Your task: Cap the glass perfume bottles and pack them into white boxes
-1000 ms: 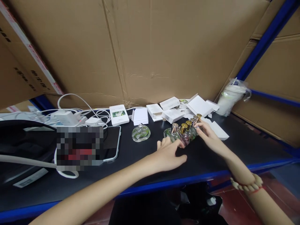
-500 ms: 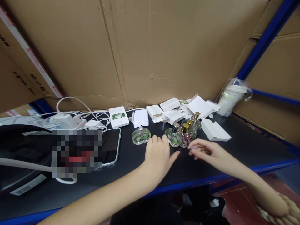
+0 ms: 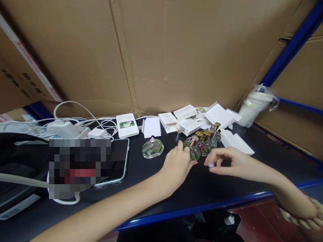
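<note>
My left hand (image 3: 176, 164) has its fingers and thumb around the near side of a green perfume bottle (image 3: 194, 153) with a rose-gold cap. That bottle stands at the front left of a cluster of similar bottles (image 3: 206, 148) with gold and silver caps. My right hand (image 3: 228, 162) hovers just to the right of the cluster, fingers loosely curled and apart from the bottles. A small pale purple spot shows at its fingertips; I cannot make out what it is. An uncapped green bottle (image 3: 152, 148) stands left of my left hand. A loose cap (image 3: 179, 133) stands behind.
White boxes (image 3: 189, 125) lie in a heap along the cardboard wall (image 3: 202, 60). An opened white box (image 3: 238, 144) is at the right, near a bagged drink cup (image 3: 256, 105). Left are a phone (image 3: 118, 158), cables and chargers (image 3: 62, 129). A blue edge (image 3: 202, 205) borders the black shelf.
My left hand has shifted the green bottle right, closer against the others. My right hand has moved slightly right. The camera view has shifted a little.
</note>
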The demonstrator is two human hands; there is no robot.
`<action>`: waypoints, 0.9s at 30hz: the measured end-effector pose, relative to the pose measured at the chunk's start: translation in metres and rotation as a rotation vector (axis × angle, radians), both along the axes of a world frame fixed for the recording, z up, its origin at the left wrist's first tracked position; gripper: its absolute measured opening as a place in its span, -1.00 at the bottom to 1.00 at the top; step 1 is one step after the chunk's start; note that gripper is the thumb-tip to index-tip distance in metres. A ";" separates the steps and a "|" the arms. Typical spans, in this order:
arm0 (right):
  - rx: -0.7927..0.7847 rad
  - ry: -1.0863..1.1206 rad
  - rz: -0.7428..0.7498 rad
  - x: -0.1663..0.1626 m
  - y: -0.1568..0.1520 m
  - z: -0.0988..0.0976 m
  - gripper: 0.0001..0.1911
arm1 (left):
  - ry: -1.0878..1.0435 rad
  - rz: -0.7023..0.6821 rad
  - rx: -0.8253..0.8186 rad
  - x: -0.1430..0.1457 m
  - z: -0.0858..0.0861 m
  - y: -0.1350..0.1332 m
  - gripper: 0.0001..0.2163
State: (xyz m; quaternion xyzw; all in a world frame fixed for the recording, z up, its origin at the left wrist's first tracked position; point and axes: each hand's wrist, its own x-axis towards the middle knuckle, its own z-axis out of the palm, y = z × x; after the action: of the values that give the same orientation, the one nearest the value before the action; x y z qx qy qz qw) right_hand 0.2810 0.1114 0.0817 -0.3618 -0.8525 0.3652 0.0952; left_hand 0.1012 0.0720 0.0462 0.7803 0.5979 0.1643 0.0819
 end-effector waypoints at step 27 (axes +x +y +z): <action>0.565 0.052 -0.190 -0.064 0.057 -0.002 -0.68 | -0.908 0.050 -0.024 0.016 -0.016 0.037 -0.55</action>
State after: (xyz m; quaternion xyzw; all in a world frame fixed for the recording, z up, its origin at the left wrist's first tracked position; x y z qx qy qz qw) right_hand 0.2165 0.1689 0.0797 -0.3894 -0.8800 0.1119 0.2477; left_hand 0.1169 0.1087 0.0305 0.6136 0.5221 0.4846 0.3408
